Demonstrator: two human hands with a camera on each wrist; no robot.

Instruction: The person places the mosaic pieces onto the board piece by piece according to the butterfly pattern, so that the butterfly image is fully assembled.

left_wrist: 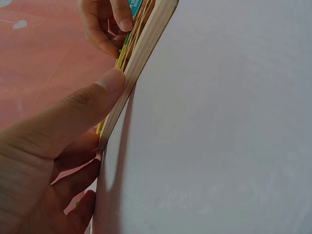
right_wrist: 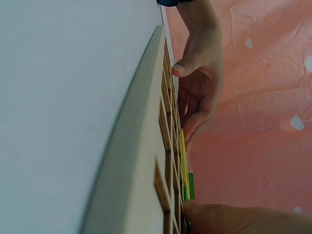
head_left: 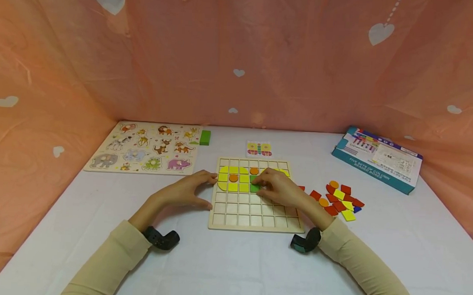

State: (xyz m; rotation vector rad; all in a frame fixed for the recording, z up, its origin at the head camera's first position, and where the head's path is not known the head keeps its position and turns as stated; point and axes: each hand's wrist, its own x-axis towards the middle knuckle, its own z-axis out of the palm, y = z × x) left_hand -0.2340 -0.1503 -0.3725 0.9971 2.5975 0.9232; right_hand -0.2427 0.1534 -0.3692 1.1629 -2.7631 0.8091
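Observation:
A wooden grid board (head_left: 239, 208) lies on the table with yellow tiles (head_left: 233, 170) in its upper cells, some rounded at the corner. Two orange discs (head_left: 233, 178) are among them. My left hand (head_left: 184, 190) touches the board's left edge, thumb and fingers spread apart; the left wrist view shows the thumb (left_wrist: 113, 80) against the rim. Over the board's upper right part, my right hand (head_left: 280, 187) pinches a green square tile (head_left: 253, 179) above the grid column beside the yellow tiles. Another green tile (head_left: 255, 188) sits just below. The hand hides part of the right-hand yellow tiles.
Loose red, yellow, orange and blue tiles (head_left: 339, 206) lie right of the board. A butterfly pattern card (head_left: 259, 149) is behind it. An animal puzzle board (head_left: 148, 149) and a green block (head_left: 205, 138) stand back left, a teal box (head_left: 376, 159) back right.

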